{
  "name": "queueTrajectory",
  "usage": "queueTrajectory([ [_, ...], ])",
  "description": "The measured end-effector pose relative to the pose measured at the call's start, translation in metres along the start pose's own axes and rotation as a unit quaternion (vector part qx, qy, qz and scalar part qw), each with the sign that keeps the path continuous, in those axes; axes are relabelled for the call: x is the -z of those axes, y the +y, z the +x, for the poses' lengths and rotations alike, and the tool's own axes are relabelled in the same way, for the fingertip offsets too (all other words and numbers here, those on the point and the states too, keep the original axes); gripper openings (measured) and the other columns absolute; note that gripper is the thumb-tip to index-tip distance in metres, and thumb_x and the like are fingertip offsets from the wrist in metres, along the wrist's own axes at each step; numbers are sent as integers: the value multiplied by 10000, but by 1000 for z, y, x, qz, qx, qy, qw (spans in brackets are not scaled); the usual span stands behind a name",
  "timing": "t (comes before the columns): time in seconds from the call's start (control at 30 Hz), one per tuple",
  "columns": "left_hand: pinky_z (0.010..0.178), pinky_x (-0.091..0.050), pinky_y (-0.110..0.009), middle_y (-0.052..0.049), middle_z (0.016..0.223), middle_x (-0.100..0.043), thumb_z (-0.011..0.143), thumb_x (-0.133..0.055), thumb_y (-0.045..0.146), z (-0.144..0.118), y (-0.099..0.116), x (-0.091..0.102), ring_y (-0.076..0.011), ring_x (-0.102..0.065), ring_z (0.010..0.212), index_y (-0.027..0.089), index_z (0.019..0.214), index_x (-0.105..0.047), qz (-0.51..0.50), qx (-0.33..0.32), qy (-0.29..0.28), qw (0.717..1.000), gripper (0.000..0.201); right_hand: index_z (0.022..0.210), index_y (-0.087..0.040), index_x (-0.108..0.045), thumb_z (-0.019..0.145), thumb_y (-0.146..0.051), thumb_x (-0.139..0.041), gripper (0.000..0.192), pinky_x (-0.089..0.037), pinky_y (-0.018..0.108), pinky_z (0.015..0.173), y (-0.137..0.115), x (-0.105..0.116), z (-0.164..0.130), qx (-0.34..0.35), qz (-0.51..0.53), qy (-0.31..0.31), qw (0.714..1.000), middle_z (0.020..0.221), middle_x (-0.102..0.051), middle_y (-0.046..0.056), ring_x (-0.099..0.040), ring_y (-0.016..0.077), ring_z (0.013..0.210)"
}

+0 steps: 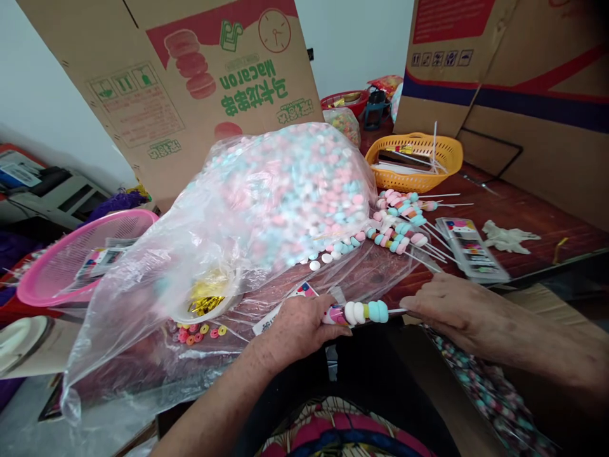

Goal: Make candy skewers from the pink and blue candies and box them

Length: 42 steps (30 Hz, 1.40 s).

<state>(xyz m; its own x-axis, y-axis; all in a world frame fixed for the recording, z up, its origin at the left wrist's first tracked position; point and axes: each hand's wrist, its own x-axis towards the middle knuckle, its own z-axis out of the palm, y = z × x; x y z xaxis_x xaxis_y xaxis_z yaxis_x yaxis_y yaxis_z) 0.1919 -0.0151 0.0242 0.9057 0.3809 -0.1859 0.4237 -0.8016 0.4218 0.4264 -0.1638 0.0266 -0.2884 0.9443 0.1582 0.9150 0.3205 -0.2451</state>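
My left hand (299, 327) grips one end of a candy skewer (365, 311) threaded with white, yellow and blue marshmallow pieces. My right hand (450, 304) pinches the skewer's thin stick at the other end. Both hands hover over the table's near edge. Just behind them lies a big clear plastic bag (280, 190) full of pink, blue and white marshmallow candies, with a few loose pieces (323, 259) spilled at its mouth. A pile of finished skewers (402, 222) rests to the right of the bag.
An orange basket (413, 155) with sticks stands at the back right, a pink basket (71, 254) at the left. Packets of wrappers (471, 249) and a crumpled glove (507, 237) lie on the wooden table (523, 216). Cardboard boxes (190, 82) rise behind. Small ring candies (197, 331) lie under the plastic.
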Motion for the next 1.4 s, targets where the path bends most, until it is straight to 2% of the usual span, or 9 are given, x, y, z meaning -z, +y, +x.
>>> queueTrajectory([
  [0.1, 606, -394, -243, -16, 803, -668, 774, -605, 543, 6, 5, 2, -192, -620, 739, 196, 956, -620, -20, 1, -37, 999, 392, 782, -191, -606, 855, -80, -390, 254, -299, 297, 611, -5, 1, 8, 48, -17, -17, 999, 626, -574, -2, -483, 143, 574],
  [0.23, 567, -364, -239, -13, 741, -636, 703, -656, 578, 13, 13, -1, -197, -601, 701, 181, 862, -632, -26, 6, -78, 997, 429, 792, -188, -616, 767, -25, -450, 235, -283, 294, 634, -13, -8, 19, 65, -41, -11, 997, 655, -619, -2, -529, 151, 610],
  [0.43, 652, -419, -238, 12, 893, -669, 580, -785, 482, 2, 0, 7, -191, -609, 796, 238, 1156, -564, -182, 11, -61, 981, 664, 731, -190, -601, 798, -52, -438, 224, -268, 286, 600, -17, -14, 24, 54, -29, -4, 998, 604, -598, -6, -501, 147, 554],
  [0.57, 596, -391, -212, 41, 732, -647, 597, -774, 415, -6, -15, 18, -164, -585, 703, 219, 891, -686, -169, 41, -161, 972, 364, 750, -182, -604, 851, -81, -383, 263, -272, 282, 593, -17, -13, 21, 76, -8, 24, 997, 596, -574, -1, -468, 142, 541],
  [0.63, 572, -375, -202, 47, 674, -618, 652, -734, 389, -6, -17, 19, -144, -563, 657, 204, 826, -688, -176, 60, -181, 966, 258, 769, -178, -611, 839, -68, -382, 263, -272, 290, 602, -18, -16, 22, 77, -6, 31, 997, 602, -574, 4, -466, 147, 551],
  [0.9, 554, -357, -216, 36, 659, -610, 646, -730, 440, 1, -6, 3, -151, -550, 645, 189, 788, -655, -135, 102, -137, 976, 297, 823, -159, -622, 695, -35, -478, 229, -278, 327, 644, -35, -19, 28, 91, -103, 32, 990, 608, -611, 4, -492, 161, 561],
  [1.1, 572, -360, -214, 48, 686, -621, 628, -747, 421, -2, -13, 4, -143, -556, 658, 194, 806, -663, -179, 81, -130, 972, 301, 973, -107, -613, 752, -42, -457, 278, -281, 364, 651, -46, -20, 26, 139, -189, 84, 969, 631, -614, 33, -481, 185, 594],
  [1.27, 534, -325, -220, 36, 622, -604, 605, -752, 487, -10, -15, 9, -148, -547, 612, 183, 757, -672, -117, 113, -131, 978, 349, 911, -130, -614, 723, -51, -495, 236, -275, 349, 655, -49, -26, 21, 133, -144, 57, 979, 599, -603, 14, -490, 170, 578],
  [1.4, 544, -310, -233, 4, 661, -633, 657, -717, 507, -12, -8, 3, -165, -564, 643, 196, 760, -685, -33, 102, -77, 991, 329, 780, -185, -596, 722, -64, -506, 161, -269, 311, 612, -49, -25, 23, 54, -59, -24, 997, 591, -620, -1, -513, 150, 545],
])
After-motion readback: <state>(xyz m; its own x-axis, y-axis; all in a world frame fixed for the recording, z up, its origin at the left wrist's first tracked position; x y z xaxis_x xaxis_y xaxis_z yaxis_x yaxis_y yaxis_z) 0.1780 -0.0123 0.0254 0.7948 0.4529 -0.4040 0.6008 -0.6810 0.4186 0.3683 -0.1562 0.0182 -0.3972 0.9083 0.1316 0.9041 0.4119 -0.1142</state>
